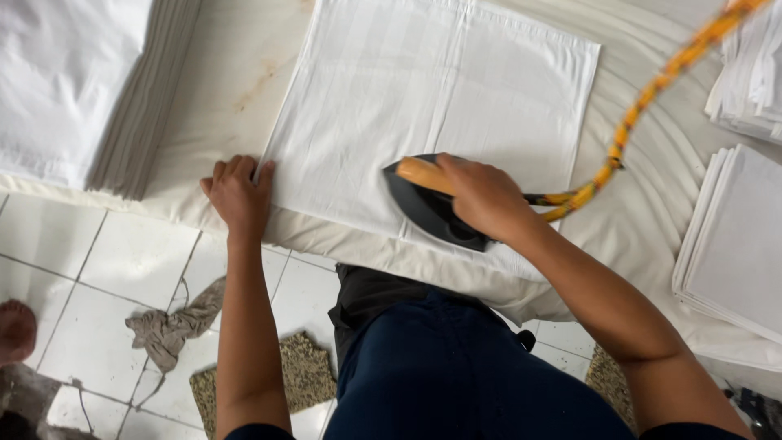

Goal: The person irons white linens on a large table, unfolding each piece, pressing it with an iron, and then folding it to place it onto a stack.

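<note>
Fingers of our right hand are curled tight around the wooden handle of a dark iron, gripping it firmly. We take the iron as our landmark. It rests flat on a folded white cloth, at the cloth's near edge, its nose pointing toward our left. Our left hand lies to the left of the iron, fingers spread open and flat, holding nothing — it presses down on the cloth's near left corner, pinning it to the padded white ironing surface.

From the back of the iron a yellow-and-orange braided cord climbs away to the upper right. Beyond the iron and further left sits a tall stack of folded white linen; to the iron's right, well apart, lie more folded white piles.

Below the iron, past the table edge, we see our dark blue clothing, white floor tiles, a crumpled grey rag and a speckled mat.

As we judge it, this piece is mid-press: the cloth looks mostly smooth, with faint fold lines across the far half, and the iron is working the near strip. The stacks on either side suggest many pieces handled, though we cannot tell which are finished.
</note>
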